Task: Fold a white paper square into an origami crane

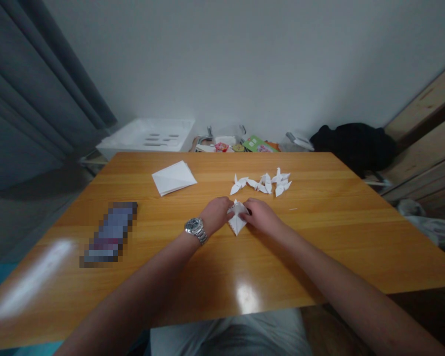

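Head view: my left hand and right hand pinched the white, diamond-shaped folded paper at opposite sides; seemed light, easily creased, best held by edges.

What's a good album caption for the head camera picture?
Left hand and right hand hold folded paper near white paper birds on a table.

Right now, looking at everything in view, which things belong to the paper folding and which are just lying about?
Likely part of the folding:
- folded paper between the left hand and right hand
- stack of white paper
- folded paper birds

Apparently just lying about:
- phone-like device, pixelated
- white tray
- green booklet
- black bundle
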Available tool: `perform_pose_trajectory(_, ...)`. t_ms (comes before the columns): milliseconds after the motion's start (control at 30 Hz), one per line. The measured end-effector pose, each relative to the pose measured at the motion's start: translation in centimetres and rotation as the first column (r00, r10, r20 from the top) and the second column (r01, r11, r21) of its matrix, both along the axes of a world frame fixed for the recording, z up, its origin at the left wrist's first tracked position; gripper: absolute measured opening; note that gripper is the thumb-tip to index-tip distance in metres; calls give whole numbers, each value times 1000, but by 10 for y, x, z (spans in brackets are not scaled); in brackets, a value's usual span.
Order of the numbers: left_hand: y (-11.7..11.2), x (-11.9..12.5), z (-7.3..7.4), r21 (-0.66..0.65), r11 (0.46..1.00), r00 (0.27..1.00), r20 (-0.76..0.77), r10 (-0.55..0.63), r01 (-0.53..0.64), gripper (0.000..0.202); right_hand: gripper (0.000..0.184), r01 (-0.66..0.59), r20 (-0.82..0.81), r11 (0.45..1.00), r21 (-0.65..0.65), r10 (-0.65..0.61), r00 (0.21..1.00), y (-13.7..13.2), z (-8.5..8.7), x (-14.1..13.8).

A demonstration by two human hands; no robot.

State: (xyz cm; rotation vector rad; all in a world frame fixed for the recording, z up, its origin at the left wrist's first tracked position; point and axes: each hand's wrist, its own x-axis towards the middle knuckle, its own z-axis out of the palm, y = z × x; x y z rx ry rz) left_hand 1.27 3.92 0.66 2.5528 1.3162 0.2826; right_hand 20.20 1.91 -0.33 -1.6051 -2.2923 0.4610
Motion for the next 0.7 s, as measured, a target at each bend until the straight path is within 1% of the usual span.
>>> perform_pose_trajectory(67,3,0,4,-28,1000,1000,-7,4,-5,10,8,5,6,999,-39,-4,1000,4,4,-1)
perform_pose_trajectory(167,8,2,11,-81,997,1000,-22,4,-5,8,5,-9,28,988,-152,13,1000,9,14,-3)
perform_pose_trajectory(200,10,4,13,-99,995,1000,-31,5,-8,12,7,-2,50,978,-207,13,999,11,17,-4)
perform_pose_trajectory(300,17,8,19,-136,990,998,-69,12,-21,24,22,9,73,968,-250,9,997,17,25,-8)
perform_pose_trajectory(400,23,10,21,-150,988,993,-114,11,-29,30,31,21,105,954,-300,11,994,25,29,-11)
perform_pose_trajectory(467,26,10,21,-161,987,990,-144,-1,-22,30,29,24,136,932,-360,27,990,31,32,-13)
perform_pose_trajectory(600,30,8,23,-186,982,975,-220,-17,-24,25,11,45,209,878,-477,63,976,44,38,-17)
perform_pose_trajectory(700,32,12,27,-195,980,961,-278,-5,-51,23,12,58,228,848,-527,76,971,52,41,-21)
